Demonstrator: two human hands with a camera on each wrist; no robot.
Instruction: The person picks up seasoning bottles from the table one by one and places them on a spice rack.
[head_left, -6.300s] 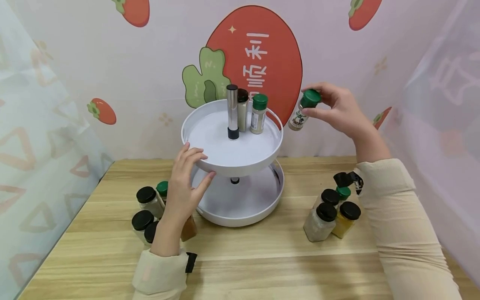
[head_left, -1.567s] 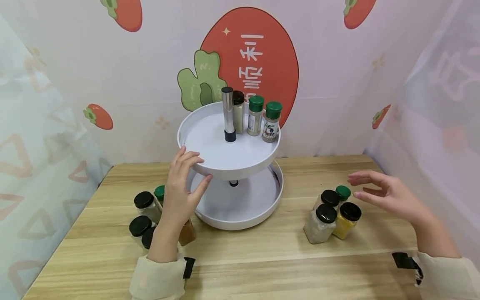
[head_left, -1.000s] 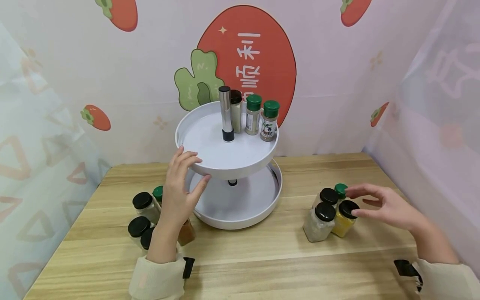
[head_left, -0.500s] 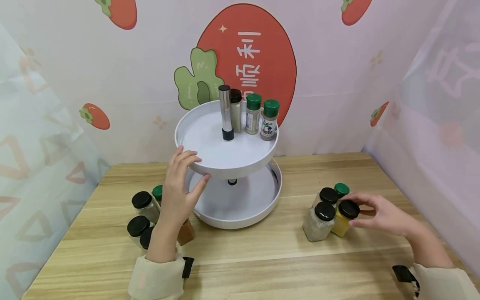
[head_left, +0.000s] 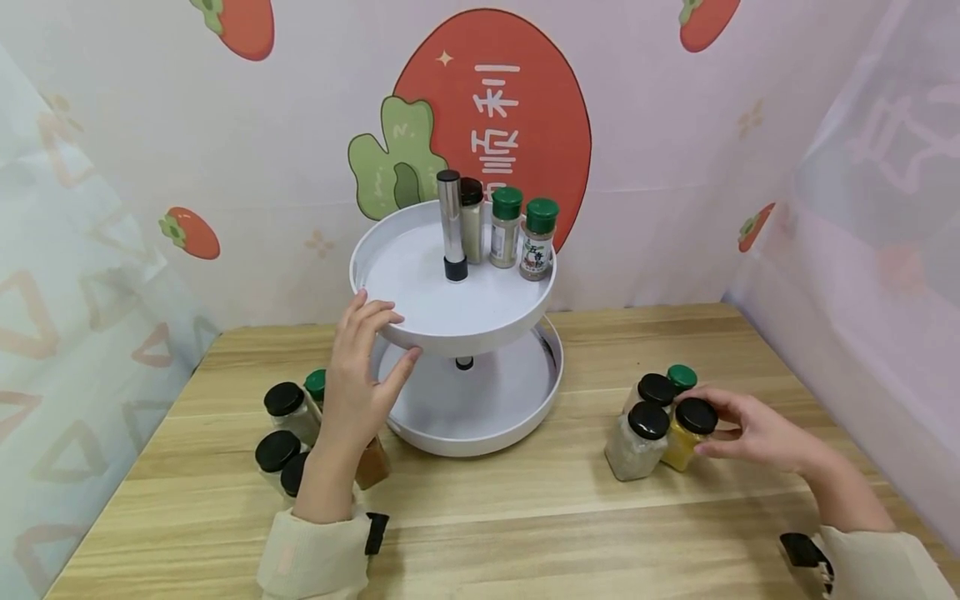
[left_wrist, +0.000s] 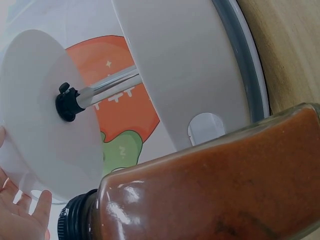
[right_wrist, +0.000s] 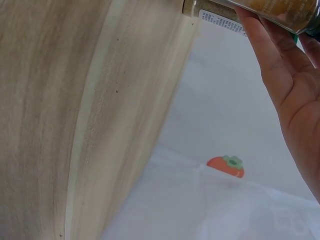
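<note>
My left hand holds the near left rim of a white two-tier tray stand, fingers over the upper tier's edge and thumb below it. On the right, my right hand grips a black-lidded square spice jar of yellow powder, which stands on the table. Fingers lie behind this jar and the thumb is at its near side; in the right wrist view they touch its glass. The upper tier bears a black-lidded jar and two green-capped shakers, right of the metal post.
Beside the yellow jar stand a pale-filled jar, another black-lidded jar and a green-capped one. Several jars stand left, partly behind my left forearm, including a red-brown one. A printed cloth hangs behind the wooden table.
The right hand has set a green-capped shaker on the upper tier and let go, then come down to the yellow jar and closed around it. The left hand stays at the rim.
</note>
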